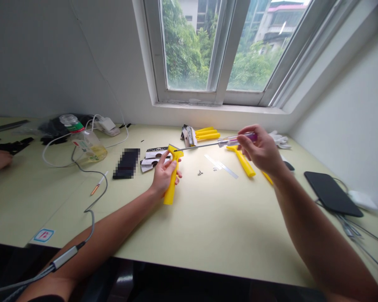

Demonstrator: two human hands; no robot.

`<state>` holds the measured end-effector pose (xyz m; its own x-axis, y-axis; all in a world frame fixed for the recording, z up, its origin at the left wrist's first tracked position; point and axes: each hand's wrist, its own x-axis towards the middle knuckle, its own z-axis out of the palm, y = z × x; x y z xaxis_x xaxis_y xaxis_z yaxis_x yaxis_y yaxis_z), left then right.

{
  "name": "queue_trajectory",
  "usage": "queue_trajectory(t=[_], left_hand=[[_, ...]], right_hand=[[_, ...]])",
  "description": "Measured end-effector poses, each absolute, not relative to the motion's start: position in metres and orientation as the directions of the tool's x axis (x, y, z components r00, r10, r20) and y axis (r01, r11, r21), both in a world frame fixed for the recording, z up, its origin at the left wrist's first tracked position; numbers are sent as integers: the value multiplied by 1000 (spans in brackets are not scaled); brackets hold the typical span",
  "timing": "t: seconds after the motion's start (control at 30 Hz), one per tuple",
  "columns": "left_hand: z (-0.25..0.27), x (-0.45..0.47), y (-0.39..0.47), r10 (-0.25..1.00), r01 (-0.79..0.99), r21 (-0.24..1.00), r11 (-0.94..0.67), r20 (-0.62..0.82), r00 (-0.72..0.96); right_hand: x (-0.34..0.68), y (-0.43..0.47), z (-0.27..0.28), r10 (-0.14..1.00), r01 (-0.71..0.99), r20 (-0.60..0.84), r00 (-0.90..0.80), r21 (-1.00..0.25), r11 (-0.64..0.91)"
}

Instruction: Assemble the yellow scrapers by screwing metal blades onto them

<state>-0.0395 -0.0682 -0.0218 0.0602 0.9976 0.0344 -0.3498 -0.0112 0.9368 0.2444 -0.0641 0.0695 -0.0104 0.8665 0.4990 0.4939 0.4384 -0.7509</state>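
Our left grip (164, 174) clasps the yellow handle (169, 193), its head toward twelve o'clock, apparently steadying it against the screwdriver (225, 141) our right grip (259, 147) holds from three o'clock.

Bare left grip (164, 174), bare right grip (261, 149), bare forearms (119, 226), dark sleeve edge (47, 299)

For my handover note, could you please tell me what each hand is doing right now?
Left hand: closed, holding a yellow tool.
Right hand: closed, holding a screwdriver by its handle.
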Motion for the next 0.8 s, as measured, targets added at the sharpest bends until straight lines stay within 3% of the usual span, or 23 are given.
queue_trajectory(t=[0.07,0.23,0.37,0.53,0.7,0.8], left_hand=[[-22,-39,-69,996,-350,937,-20,47,70],[-22,-38,-70,997,-342,939,-21,45,64],[-23,-37,-71,995,-333,942,-38,65,71],[-24,-38,-70,996,-323,945,-58,76,44],[-26,-37,-70,991,-325,940,-101,124,50],[-26,-38,-69,992,-319,941,-110,123,21]], right_hand=[[245,-65,71,870,537,491,53,-748,390],[246,-65,74,880,386,461,-113,-796,466],[245,-63,71,847,465,526,70,-769,439],[243,-66,73,867,374,492,-79,-792,483],[244,-66,72,861,497,497,108,-777,386],[244,-66,73,895,432,444,-35,-801,414]])
